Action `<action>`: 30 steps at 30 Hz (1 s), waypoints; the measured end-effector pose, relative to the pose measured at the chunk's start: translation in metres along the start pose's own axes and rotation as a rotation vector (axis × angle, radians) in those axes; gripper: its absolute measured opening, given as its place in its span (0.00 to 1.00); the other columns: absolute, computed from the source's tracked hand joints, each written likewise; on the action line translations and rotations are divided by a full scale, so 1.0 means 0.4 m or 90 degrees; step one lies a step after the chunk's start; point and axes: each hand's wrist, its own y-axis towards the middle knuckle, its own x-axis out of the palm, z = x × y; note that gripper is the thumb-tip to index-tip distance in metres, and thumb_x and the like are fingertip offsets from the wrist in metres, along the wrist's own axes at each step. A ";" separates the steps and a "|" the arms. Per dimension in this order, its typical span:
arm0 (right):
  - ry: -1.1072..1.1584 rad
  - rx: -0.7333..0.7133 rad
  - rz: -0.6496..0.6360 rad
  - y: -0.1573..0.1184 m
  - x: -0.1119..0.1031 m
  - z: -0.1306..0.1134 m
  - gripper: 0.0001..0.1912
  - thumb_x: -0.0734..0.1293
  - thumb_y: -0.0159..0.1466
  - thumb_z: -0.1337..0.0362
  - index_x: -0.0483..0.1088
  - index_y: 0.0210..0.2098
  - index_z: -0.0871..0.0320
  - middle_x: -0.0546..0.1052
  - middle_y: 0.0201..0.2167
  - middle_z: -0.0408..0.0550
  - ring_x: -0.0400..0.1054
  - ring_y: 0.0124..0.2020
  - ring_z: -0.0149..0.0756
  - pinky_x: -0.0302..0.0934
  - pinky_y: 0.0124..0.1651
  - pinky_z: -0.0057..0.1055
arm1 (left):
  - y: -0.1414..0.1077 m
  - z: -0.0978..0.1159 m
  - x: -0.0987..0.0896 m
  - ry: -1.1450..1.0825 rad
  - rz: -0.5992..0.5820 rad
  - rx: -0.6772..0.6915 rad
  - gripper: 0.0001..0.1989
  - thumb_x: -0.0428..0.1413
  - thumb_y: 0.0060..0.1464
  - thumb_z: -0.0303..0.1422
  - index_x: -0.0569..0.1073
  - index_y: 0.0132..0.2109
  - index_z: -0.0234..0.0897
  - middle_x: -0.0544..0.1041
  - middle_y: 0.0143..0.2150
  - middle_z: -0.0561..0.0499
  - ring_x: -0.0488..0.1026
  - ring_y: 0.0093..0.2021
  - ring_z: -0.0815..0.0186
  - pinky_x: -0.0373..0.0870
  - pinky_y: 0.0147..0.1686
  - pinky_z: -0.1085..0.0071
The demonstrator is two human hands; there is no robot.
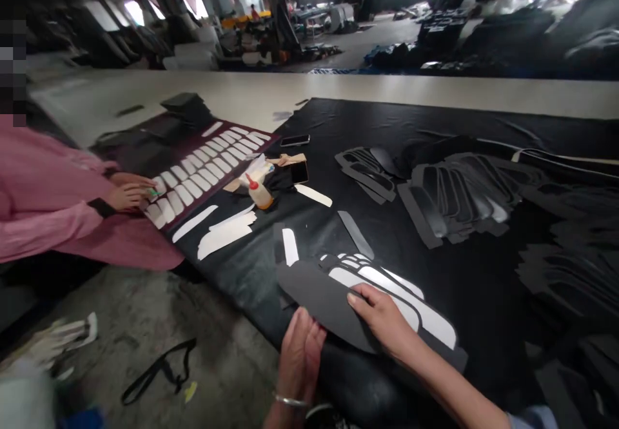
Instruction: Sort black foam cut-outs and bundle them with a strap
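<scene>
- Two bare hands work one dark grey cut piece (322,300) at the near edge of a black-covered surface (483,274) in a workshop.
- Right hand (382,322) lies flat, fingers spread and pressing the piece down; left hand (302,351) stands open at the edge, palm against the rim, gripping nothing.
- Flat, thin and probably light, the piece looks flexible rather than stiff; an edge pinch or a flat-palm slide would likely suit it.
- Matte and curved like a sole, it partly covers white strips (406,300).
- Farther left, a co-worker's hands (128,190) in pink sleeves tend rows of white pieces near a glue bottle (260,193).
</scene>
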 end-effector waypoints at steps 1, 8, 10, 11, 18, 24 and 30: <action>-0.022 -0.001 0.006 0.000 0.031 0.002 0.15 0.58 0.60 0.54 0.70 0.32 0.59 0.74 0.28 0.46 0.67 0.32 0.37 0.61 0.36 0.32 | 0.017 0.029 -0.004 0.018 -0.002 0.002 0.13 0.57 0.50 0.34 0.69 0.43 0.35 0.75 0.43 0.42 0.74 0.43 0.62 0.72 0.42 0.69; -0.311 0.026 0.007 -0.079 0.166 0.028 0.12 0.58 0.64 0.62 0.69 0.42 0.58 0.74 0.36 0.50 0.68 0.39 0.37 0.61 0.44 0.32 | 0.163 0.268 -0.127 0.189 0.177 0.004 0.08 0.56 0.46 0.25 0.64 0.25 0.36 0.67 0.19 0.59 0.65 0.18 0.75 0.66 0.17 0.81; -0.375 0.060 0.005 -0.108 0.164 0.039 0.11 0.57 0.65 0.63 0.69 0.41 0.58 0.74 0.36 0.50 0.68 0.39 0.38 0.61 0.44 0.32 | 0.208 0.320 -0.162 0.216 0.186 -0.006 0.08 0.53 0.48 0.23 0.63 0.24 0.36 0.70 0.21 0.58 0.67 0.19 0.75 0.69 0.21 0.80; -0.408 0.071 0.011 -0.117 0.161 0.046 0.11 0.57 0.65 0.63 0.69 0.41 0.59 0.74 0.36 0.51 0.68 0.40 0.38 0.61 0.44 0.33 | 0.230 0.341 -0.175 0.224 0.187 -0.013 0.09 0.51 0.49 0.22 0.62 0.24 0.35 0.70 0.22 0.58 0.68 0.20 0.75 0.70 0.22 0.80; -0.524 0.078 0.027 -0.121 0.163 0.084 0.12 0.55 0.65 0.65 0.68 0.38 0.58 0.73 0.35 0.52 0.67 0.38 0.40 0.62 0.42 0.36 | 0.330 0.401 -0.190 0.235 0.164 -0.006 0.09 0.52 0.47 0.22 0.60 0.25 0.36 0.69 0.21 0.59 0.67 0.21 0.75 0.68 0.24 0.80; -0.448 0.115 0.015 -0.079 0.161 0.019 0.16 0.53 0.66 0.57 0.69 0.37 0.54 0.74 0.32 0.49 0.70 0.34 0.39 0.63 0.37 0.34 | 0.355 0.380 -0.172 0.193 0.170 0.006 0.13 0.58 0.40 0.24 0.57 0.24 0.37 0.66 0.19 0.60 0.66 0.20 0.74 0.66 0.23 0.78; -0.435 0.035 0.059 0.046 0.146 -0.075 0.17 0.53 0.65 0.56 0.70 0.39 0.53 0.76 0.33 0.49 0.71 0.34 0.39 0.63 0.38 0.33 | 0.330 0.368 -0.206 0.188 0.207 0.037 0.14 0.61 0.38 0.30 0.61 0.28 0.38 0.64 0.20 0.62 0.63 0.19 0.76 0.62 0.23 0.79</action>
